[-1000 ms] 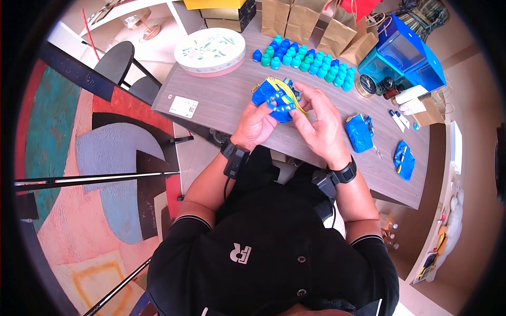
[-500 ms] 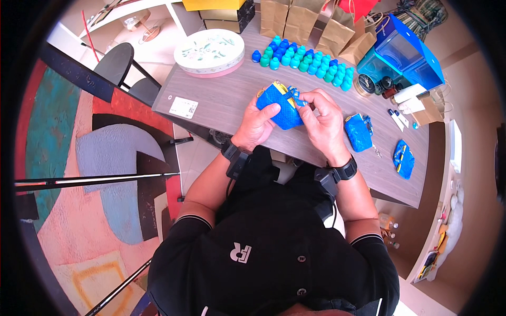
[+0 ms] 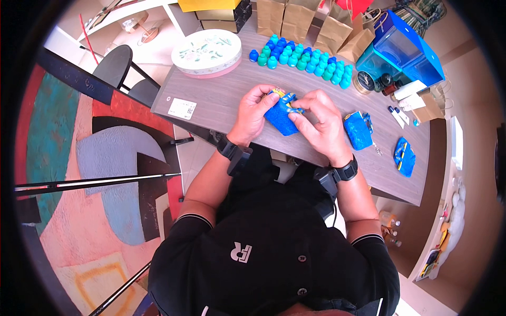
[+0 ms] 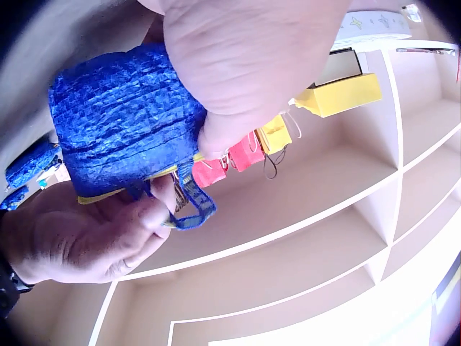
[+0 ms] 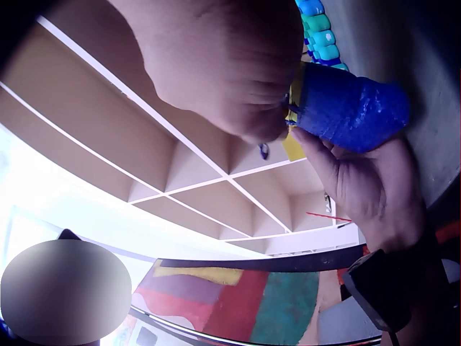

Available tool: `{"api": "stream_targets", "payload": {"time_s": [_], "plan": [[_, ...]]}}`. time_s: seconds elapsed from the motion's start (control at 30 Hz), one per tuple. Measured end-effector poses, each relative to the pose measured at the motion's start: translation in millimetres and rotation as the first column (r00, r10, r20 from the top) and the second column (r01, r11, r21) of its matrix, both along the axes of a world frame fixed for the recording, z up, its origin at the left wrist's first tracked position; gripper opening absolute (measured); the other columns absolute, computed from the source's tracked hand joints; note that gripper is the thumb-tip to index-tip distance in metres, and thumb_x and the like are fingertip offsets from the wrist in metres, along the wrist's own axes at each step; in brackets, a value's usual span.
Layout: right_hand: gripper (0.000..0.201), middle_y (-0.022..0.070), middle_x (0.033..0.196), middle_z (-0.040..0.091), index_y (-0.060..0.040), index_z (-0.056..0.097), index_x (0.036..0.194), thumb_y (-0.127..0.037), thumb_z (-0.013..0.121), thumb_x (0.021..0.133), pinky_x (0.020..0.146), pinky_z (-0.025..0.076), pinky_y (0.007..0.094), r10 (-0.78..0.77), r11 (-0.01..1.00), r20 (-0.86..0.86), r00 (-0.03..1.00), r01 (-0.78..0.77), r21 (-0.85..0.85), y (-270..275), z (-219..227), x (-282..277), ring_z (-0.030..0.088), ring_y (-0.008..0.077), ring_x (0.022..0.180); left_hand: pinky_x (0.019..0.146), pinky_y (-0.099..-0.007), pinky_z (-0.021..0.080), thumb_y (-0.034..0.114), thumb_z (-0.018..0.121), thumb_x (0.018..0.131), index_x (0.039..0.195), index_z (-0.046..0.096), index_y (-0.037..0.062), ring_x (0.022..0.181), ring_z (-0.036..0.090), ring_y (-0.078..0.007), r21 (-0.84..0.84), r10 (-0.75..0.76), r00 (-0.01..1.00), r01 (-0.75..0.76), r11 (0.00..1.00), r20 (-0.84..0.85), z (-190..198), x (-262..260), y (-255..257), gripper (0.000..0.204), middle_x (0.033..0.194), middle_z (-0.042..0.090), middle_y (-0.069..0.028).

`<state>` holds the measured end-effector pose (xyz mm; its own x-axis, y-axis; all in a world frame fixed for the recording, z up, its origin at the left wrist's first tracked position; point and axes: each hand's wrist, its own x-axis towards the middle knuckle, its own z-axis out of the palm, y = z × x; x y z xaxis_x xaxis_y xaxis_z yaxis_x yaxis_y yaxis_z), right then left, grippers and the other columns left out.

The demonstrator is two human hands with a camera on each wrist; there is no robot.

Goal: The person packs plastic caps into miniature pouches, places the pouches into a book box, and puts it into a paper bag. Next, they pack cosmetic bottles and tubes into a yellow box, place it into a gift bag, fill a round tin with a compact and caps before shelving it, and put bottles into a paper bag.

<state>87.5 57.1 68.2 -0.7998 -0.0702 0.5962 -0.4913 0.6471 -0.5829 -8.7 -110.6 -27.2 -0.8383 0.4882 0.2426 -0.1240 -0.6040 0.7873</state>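
A small blue pouch (image 3: 282, 121) with a yellow zip edge is held up between both hands over the near side of the table. My left hand (image 3: 251, 115) grips its upper left corner, thumb on the front face. At the upper right, the right hand (image 3: 322, 126) pinches the zip edge near the strap. The left wrist view shows the pouch's crinkled woven side (image 4: 126, 108) and a patterned blue strap loop (image 4: 196, 207) hanging from the yellow edge. Fingers cover part of that edge. Two similar pouches lie to the right, one nearer (image 3: 358, 131) and one farther (image 3: 404, 157).
Rows of blue and green bottle-shaped pieces (image 3: 303, 60) stand at the back, before brown paper bags (image 3: 300, 21). A round white box (image 3: 206, 51) is at the back left, a blue clear-sided bin (image 3: 398, 50) at the back right. A white label (image 3: 182, 108) lies at left.
The pouch has been turned, and its front face now shows where yellow strands crossed it earlier. My left hand has shifted up to the corner; the right hand has stayed at the zip edge.
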Motion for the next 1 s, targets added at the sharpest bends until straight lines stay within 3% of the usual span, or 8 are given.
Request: {"api": "stream_targets", "payload": {"time_s": [0.07,0.13,0.23,0.3,0.47,0.63,0.83,1.0], "plan": [[0.018,0.0104,0.094,0.064,-0.0035,0.071,0.102,-0.006,0.072,0.084,0.076,0.052,0.0344,0.033,0.999,-0.025,0.999,-0.034,-0.031,2.4,4.8,1.1,0.064,0.0247,0.088,0.096,-0.0351,0.052,0.012,0.063,0.1,0.111,0.065,0.0025,0.107,0.064,-0.0166,-0.011,-0.01,1.0,0.01,1.0,0.007,1.3,0.1,-2.1,0.015,0.115,0.068,-0.0103],[0.021,0.01,0.101,0.063,-0.0031,0.072,0.109,-0.01,0.068,0.09,0.081,0.051,0.0327,0.045,0.957,0.119,0.992,-0.008,-0.291,9.3,5.3,-0.6,0.062,0.0213,0.094,0.093,-0.0324,0.052,0.011,0.063,0.1,0.108,0.066,0.0025,0.104,0.064,-0.016,-0.104,-0.042,0.992,0.03,0.994,-0.118,7.0,0.7,-4.0,0.013,0.114,0.068,-0.0089],[0.023,0.0099,0.104,0.064,-0.0025,0.072,0.113,-0.008,0.064,0.092,0.085,0.051,0.0327,0.103,0.965,0.148,0.984,-0.063,-0.253,17.7,-1.4,-10.7,0.063,0.0213,0.097,0.088,-0.029,0.051,0.01,0.065,0.098,0.105,0.066,0.0026,0.1,0.063,-0.0131,-0.238,-0.076,0.956,0.007,0.971,-0.284,21.3,3.3,-4.1,0.01,0.109,0.067,-0.0061],[0.027,0.0095,0.102,0.065,-0.005,0.072,0.114,-0.002,0.064,0.088,0.087,0.051,0.0345,0.23,0.953,0.156,0.961,-0.19,-0.236,17.3,-6.3,-13.6,0.064,0.0234,0.099,0.087,-0.0278,0.051,0.01,0.066,0.098,0.103,0.066,0.0028,0.099,0.061,-0.0116,-0.238,-0.103,0.97,0.048,0.97,-0.222,17.9,6.4,-2.6,0.009,0.107,0.066,-0.0049],[0.033,0.0084,0.1,0.066,-0.0076,0.073,0.111,0.003,0.065,0.081,0.087,0.052,0.0365,0.197,0.967,0.204,0.959,-0.156,-0.201,14.3,-15.5,-14.5,0.065,0.0258,0.098,0.083,-0.0245,0.051,0.012,0.07,0.097,0.096,0.067,0.0029,0.093,0.059,-0.0075,-0.248,-0.113,0.988,0.084,0.965,-0.108,7.9,8.2,-0.5,0.01,0.101,0.064,-0.0008],[0.015,0.0088,0.095,0.064,-0.0041,0.067,0.095,-0.003,0.066,0.08,0.084,0.051,0.0367,0.187,0.97,0.14,0.972,-0.16,-0.185,18.7,-16.2,-16.6,0.063,0.0264,0.093,0.088,-0.028,0.05,0.009,0.073,0.092,0.097,0.067,0.0034,0.099,0.059,-0.0106,-0.191,-0.046,0.956,-0.01,0.981,-0.288,8.3,6.2,4.6,0.01,0.107,0.063,-0.0043],[0.013,0.0092,0.087,0.061,-0.0032,0.055,0.086,-0.004,0.064,0.077,0.077,0.049,0.0366,0.232,0.963,0.066,0.971,-0.219,-0.154,20.9,-6.7,-19.9,0.06,0.0267,0.084,0.088,-0.027,0.049,0.011,0.071,0.094,0.1,0.066,0.0041,0.1,0.058,-0.0105,-0.244,-0.052,0.944,-0.031,0.969,-0.325,7.5,4.5,1.8,0.01,0.108,0.063,-0.0039],[0.015,0.0094,0.079,0.057,-0.0032,0.054,0.086,-0.003,0.064,0.075,0.072,0.048,0.0389,0.188,0.982,0.168,0.968,-0.178,-0.07,23.6,-3.8,-21.2,0.059,0.0293,0.079,0.084,-0.024,0.05,0.015,0.07,0.096,0.104,0.066,0.0038,0.092,0.059,-0.0066,-0.302,-0.1,0.986,0.055,0.952,-0.135,17.9,10.5,1.3,0.014,0.098,0.064,0.0009]]}}
